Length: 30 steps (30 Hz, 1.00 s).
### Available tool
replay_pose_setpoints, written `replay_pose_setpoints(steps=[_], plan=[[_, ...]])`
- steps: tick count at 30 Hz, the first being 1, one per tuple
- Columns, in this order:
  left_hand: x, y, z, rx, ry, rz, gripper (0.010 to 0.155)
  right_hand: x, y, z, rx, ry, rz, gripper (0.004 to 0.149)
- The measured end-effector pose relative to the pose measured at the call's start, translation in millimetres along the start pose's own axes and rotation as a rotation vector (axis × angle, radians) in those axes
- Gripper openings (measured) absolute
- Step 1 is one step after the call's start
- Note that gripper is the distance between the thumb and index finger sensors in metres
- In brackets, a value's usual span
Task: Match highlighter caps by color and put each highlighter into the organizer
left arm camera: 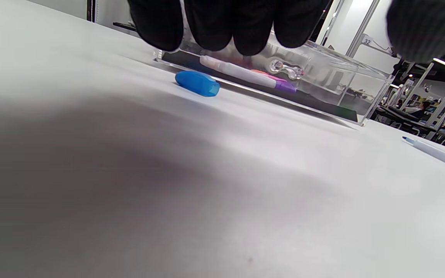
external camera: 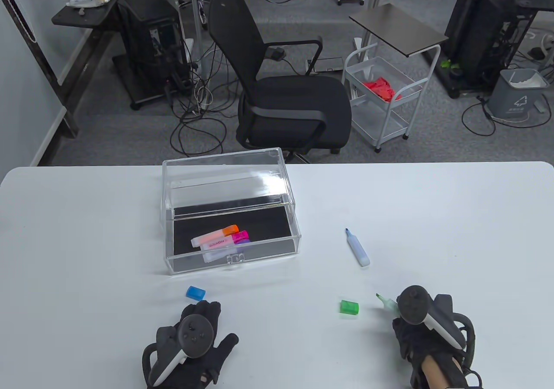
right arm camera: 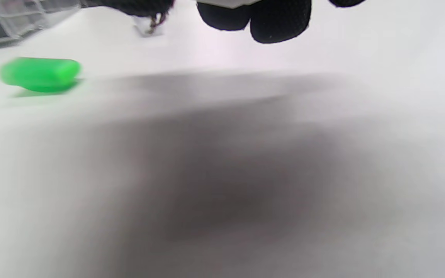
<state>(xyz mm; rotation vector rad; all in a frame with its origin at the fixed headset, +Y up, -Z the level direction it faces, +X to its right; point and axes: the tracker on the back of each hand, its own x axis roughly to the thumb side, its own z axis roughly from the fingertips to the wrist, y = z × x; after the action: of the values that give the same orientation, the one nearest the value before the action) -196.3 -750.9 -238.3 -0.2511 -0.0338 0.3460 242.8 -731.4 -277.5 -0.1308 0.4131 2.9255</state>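
The clear organizer [external camera: 168,207] stands open at mid-table, holding three capped highlighters: orange [external camera: 216,234], pink [external camera: 227,241] and purple [external camera: 225,252]. A loose blue cap [external camera: 195,293] lies just in front of it, a finger's length beyond my left hand [external camera: 201,324], which rests flat with fingers spread and holds nothing. An uncapped blue highlighter [external camera: 358,248] lies to the right. My right hand [external camera: 404,326] grips the uncapped green highlighter [external camera: 386,303], whose tip points left toward the green cap [external camera: 349,307]. The wrist views show the blue cap [left arm camera: 197,83] and green cap [right arm camera: 40,74] on the table.
The white table [external camera: 433,216] ends just behind the organizer. Beyond it stand a black office chair [external camera: 285,90], a white trolley [external camera: 385,99] and desks with cables. The organizer's lid [external camera: 225,175] is tilted up at the back.
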Motion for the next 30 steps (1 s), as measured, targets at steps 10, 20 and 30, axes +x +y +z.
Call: replay_pose_setpoints(steps=[10, 20, 30], plan=[[12.1, -9.7, 0.3, -0.031, -0.106, 0.185, 0.085, 86.6, -1.5, 14.8, -0.108, -0.274, -0.037, 0.064], [11.9, -15.9, -2.6, -0.104, -0.188, 0.492, 0.087, 166.2, 11.7, 34.1, -0.138, -0.469, -0.140, 0.064], [9.4, -17.9, -3.5, -0.163, -0.240, 0.703, 0.088, 220.1, 28.3, 51.7, -0.181, -0.608, -0.234, 0.064]])
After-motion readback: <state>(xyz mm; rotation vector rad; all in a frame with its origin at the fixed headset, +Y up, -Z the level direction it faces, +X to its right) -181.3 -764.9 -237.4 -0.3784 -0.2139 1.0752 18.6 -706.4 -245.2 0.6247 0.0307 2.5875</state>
